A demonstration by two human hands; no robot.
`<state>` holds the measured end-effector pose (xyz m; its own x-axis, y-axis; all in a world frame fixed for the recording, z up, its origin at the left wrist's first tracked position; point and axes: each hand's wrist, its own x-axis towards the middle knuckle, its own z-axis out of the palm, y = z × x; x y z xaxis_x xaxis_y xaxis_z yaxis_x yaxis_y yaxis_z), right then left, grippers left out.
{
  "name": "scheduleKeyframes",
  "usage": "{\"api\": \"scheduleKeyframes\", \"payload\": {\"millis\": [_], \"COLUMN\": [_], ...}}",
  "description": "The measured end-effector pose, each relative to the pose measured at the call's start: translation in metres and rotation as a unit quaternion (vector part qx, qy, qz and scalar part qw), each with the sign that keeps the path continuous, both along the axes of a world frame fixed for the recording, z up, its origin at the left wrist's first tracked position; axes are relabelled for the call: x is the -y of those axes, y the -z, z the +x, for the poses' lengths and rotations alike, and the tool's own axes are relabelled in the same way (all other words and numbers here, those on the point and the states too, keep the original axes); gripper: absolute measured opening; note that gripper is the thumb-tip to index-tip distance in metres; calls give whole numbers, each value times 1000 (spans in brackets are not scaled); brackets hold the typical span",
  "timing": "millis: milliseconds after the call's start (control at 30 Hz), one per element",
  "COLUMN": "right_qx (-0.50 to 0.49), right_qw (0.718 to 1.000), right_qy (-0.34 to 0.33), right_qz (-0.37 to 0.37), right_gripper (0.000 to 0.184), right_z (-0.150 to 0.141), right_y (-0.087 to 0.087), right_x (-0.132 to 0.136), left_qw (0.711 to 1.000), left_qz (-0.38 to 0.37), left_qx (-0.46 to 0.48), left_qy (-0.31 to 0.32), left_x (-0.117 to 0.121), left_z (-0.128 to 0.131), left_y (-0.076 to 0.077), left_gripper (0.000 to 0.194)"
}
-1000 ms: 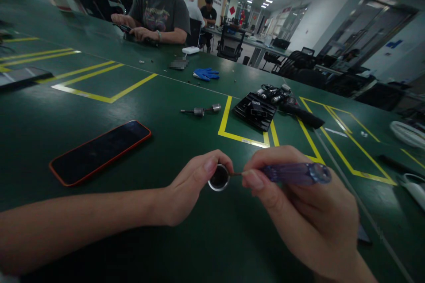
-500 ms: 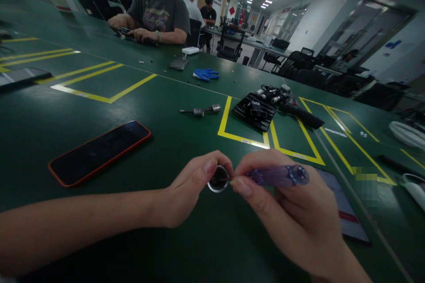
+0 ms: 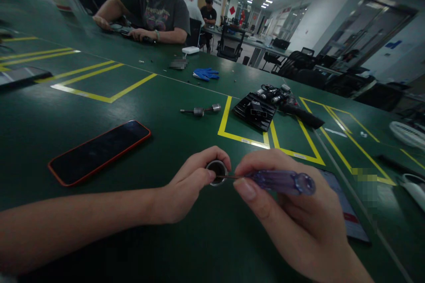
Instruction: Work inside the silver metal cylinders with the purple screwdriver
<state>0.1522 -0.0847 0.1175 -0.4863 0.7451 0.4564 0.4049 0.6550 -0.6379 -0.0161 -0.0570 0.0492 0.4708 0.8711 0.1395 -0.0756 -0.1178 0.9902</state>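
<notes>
My left hand [image 3: 192, 185] is closed around a short round metal cylinder [image 3: 217, 183], whose dark open end faces me. Between the thumb and fingers of my right hand [image 3: 295, 212] is a screwdriver [image 3: 282, 181] with a clear purple handle. Its thin shaft points left and reaches the mouth of the cylinder, near my left thumb. Whether the tip touches anything inside is hard to make out. Beyond my hands, two small metal parts with rods [image 3: 199, 111] lie on the green table [image 3: 159, 141].
An orange-edged phone [image 3: 99, 154] lies to the left. Ahead on the right sit a black ribbed tray [image 3: 239, 110] and a bundle of dark cables and connectors [image 3: 274, 95]. A blue glove [image 3: 206, 74] is farther back. A tablet [image 3: 355, 225] lies by my right wrist. Another person [image 3: 159, 13] sits opposite.
The screwdriver and my right hand have shifted slightly right, showing more of the shaft. The cylinder has risen slightly, with my left thumb now lower at its rim. The person opposite has moved one hand left.
</notes>
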Motion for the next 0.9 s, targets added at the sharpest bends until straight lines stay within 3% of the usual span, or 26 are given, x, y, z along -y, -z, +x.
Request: {"api": "scheduleKeyframes", "payload": {"millis": [367,700,900], "right_qx": [-20,-20,-14], "right_qw": [999,1000,999], "right_qy": [30,7,26], "right_qz": [-27,-23,-18], "right_gripper": [9,8,10], "right_z": [2,1,5], "right_y": [4,3,6], "right_x": [8,2,6], "left_qw": [999,991,992], "left_qz": [24,122,119], "left_qx": [-8,-60,-49], "left_qy": [20,-9,-17], "left_x": [-4,-1,-3], "left_z": [-8,-4,-3], "left_y": [10,1,1], "left_gripper": [16,33,39]}}
